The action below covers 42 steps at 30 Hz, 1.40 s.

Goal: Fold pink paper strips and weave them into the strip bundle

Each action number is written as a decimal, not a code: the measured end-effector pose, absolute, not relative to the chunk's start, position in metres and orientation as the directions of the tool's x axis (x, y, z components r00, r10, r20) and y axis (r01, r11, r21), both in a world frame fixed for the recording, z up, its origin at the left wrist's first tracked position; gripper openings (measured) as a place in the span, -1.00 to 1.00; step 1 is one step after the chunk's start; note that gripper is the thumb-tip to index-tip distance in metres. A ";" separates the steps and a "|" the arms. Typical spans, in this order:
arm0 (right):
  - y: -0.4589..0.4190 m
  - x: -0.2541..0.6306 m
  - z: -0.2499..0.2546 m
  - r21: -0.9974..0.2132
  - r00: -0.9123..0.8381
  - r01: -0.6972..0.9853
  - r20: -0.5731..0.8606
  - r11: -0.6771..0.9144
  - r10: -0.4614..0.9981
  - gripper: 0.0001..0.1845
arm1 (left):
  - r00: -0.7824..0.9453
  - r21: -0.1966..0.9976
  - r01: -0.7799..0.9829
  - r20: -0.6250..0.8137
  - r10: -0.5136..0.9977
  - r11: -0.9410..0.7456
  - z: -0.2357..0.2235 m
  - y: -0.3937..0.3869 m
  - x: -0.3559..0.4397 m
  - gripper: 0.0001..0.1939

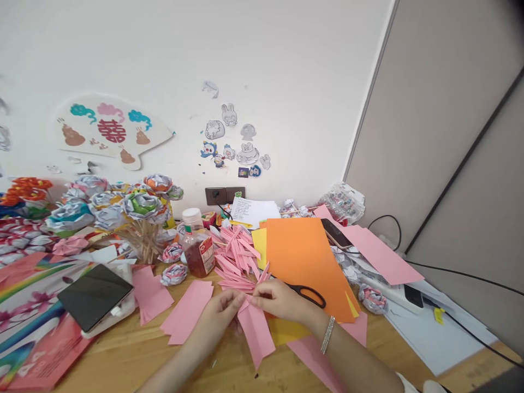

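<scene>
Between my two hands hangs a creased strip of pink paper (256,333), its top end pinched in the fingers and its lower end loose above the wooden table. My left hand (225,308) is closed on the strip's upper left corner. The upper right corner is held by my right hand (278,299), which wears a bracelet (328,334) at the wrist. Just beyond the hands lies a heap of folded pink paper pieces (235,254). Flat pink strips (189,311) lie left of my left hand. Scissors (311,295) with black handles rest beside my right hand, partly hidden.
Orange sheets (303,262) lie right of centre, near a phone (335,233). A bottle of reddish liquid (198,254) stands behind the hands. Paper flowers (143,206) crowd the back left. A tablet (96,296) lies at left; cables (470,278) run along the right.
</scene>
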State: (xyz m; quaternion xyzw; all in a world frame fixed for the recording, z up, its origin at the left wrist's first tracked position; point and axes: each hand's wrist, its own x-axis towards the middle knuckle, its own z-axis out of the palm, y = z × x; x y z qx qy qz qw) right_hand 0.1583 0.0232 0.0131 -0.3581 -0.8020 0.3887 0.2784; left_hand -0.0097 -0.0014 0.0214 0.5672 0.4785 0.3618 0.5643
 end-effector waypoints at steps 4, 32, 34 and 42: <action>0.022 0.156 0.014 -0.822 -0.576 0.346 0.194 0.451 0.794 -0.70 | 0.252 0.989 0.092 -0.135 0.958 0.115 0.018 0.001 -0.010 -0.64; 0.019 0.147 0.004 -0.080 -0.610 0.615 0.583 0.785 0.537 -0.77 | 0.155 0.986 -0.036 -0.156 0.976 0.163 0.019 -0.007 -0.007 -0.75; 0.018 0.147 0.007 0.007 -0.633 0.632 0.582 0.775 0.511 -0.76 | 0.150 0.987 -0.042 -0.149 0.977 0.157 0.019 -0.006 -0.008 -0.74; 0.019 0.148 0.004 0.031 -0.671 0.608 0.555 0.793 0.493 -0.75 | 0.165 0.984 0.070 -0.173 0.971 0.164 0.017 -0.001 -0.009 -0.73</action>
